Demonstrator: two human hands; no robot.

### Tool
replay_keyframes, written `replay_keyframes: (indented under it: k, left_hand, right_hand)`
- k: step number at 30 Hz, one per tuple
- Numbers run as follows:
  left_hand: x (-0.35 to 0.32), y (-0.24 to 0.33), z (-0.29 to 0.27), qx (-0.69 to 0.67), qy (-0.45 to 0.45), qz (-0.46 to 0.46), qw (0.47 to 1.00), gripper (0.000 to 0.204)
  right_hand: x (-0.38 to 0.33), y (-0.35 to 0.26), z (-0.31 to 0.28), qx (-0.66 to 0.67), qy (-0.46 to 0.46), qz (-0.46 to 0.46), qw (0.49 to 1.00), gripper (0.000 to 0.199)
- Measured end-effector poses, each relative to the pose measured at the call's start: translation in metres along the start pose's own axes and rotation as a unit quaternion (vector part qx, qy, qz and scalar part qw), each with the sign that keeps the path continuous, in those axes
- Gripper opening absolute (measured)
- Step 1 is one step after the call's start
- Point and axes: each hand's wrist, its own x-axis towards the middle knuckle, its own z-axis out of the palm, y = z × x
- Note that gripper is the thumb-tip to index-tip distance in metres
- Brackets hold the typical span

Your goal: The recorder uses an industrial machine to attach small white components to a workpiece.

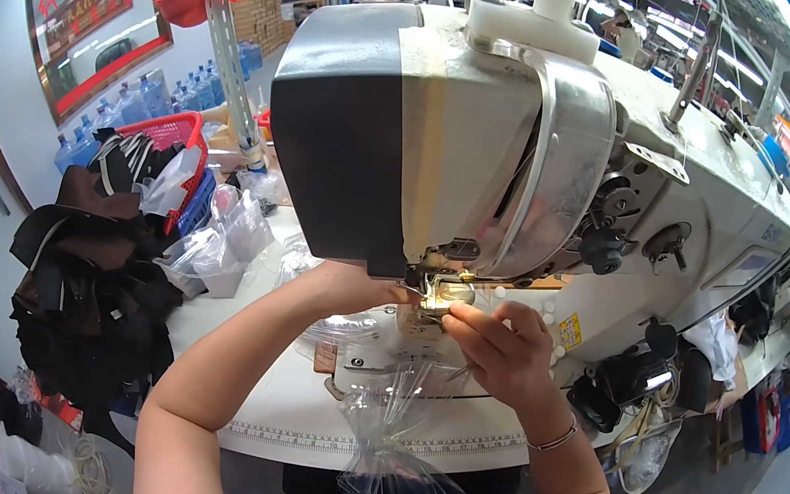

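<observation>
A large white and dark grey sewing machine (458,155) stands in front of me, its lit needle area (444,292) low at the centre. My left hand (359,290) reaches in from the left beneath the machine head. Its fingertips are pressed together beside the needle area, partly hidden. From the right, my right hand (502,348) comes to the same spot with fingers bent in a pinch at the metal presser parts. What lies between the fingers of either hand is too small to make out. Clear plastic film (390,423) hangs gathered at the table's front edge below.
Left of the machine lie a clear plastic bag (224,238), a red basket (188,152) and a pile of black pieces (84,304). A measuring tape (307,440) runs along the table edge. Black machine parts and cords (634,377) sit at the right.
</observation>
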Motion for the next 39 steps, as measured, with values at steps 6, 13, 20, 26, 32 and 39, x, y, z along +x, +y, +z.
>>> replay_keyframes:
  k: [6, 13, 20, 26, 32, 39]
  left_hand:
    - [0.002, -0.004, -0.002, -0.039, -0.034, -0.032, 0.998, 0.039]
    - [0.000, -0.045, 0.019, -0.348, -0.004, -0.211, 0.914, 0.044]
    - [-0.012, -0.041, 0.042, -0.377, 0.095, -0.178, 0.904, 0.039]
    - [-0.029, -0.032, 0.036, -0.363, 0.067, -0.176, 0.912, 0.039]
    - [-0.046, -0.042, -0.060, -0.371, 0.003, -0.046, 0.927, 0.028]
    - [-0.008, -0.019, 0.010, -0.146, 0.056, -0.038, 0.987, 0.029]
  right_hand:
    - [0.008, -0.002, -0.004, 0.003, -0.008, 0.018, 1.000, 0.024]
    - [0.012, 0.006, -0.003, -0.007, 0.001, 0.002, 1.000, 0.026]
    - [0.012, 0.024, 0.005, 0.013, 0.006, -0.013, 1.000, 0.027]
    - [0.003, 0.037, 0.016, 0.024, -0.003, 0.019, 1.000, 0.027]
    - [0.007, 0.046, 0.025, 0.097, 0.007, 0.023, 0.995, 0.036]
    - [0.002, 0.035, 0.019, 0.070, -0.037, 0.063, 0.995, 0.040]
